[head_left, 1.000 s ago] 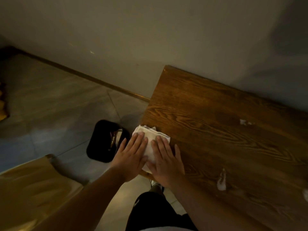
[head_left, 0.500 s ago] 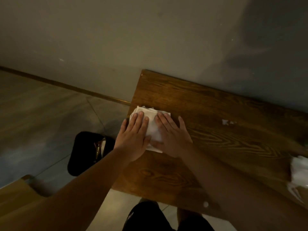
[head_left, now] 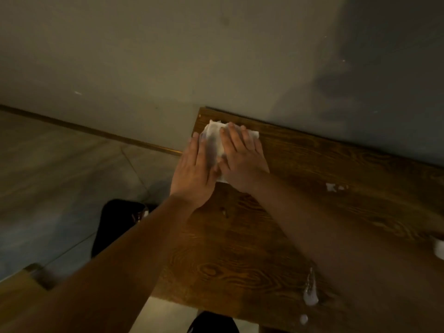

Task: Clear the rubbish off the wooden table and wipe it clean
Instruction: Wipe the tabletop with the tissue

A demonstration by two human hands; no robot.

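Flat, both hands (head_left: 195,171) (head_left: 242,155) pressing cloth (head_left: 213,135).

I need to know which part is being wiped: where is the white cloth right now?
The white cloth lies at the wooden table's far left corner by the wall, pressed flat under the left hand and right hand.

Dim, warm-tinted, slightly motion-blurred.

Both hands flat on the folded white cloth (head_left: 217,138), left hand (head_left: 195,173) beside right hand (head_left: 242,162), at the far left corner of the brown wooden table (head_left: 240,255). Small white paper scrap (head_left: 331,187) lies right of the hands; black bin (head_left: 115,224) on the floor below-left.
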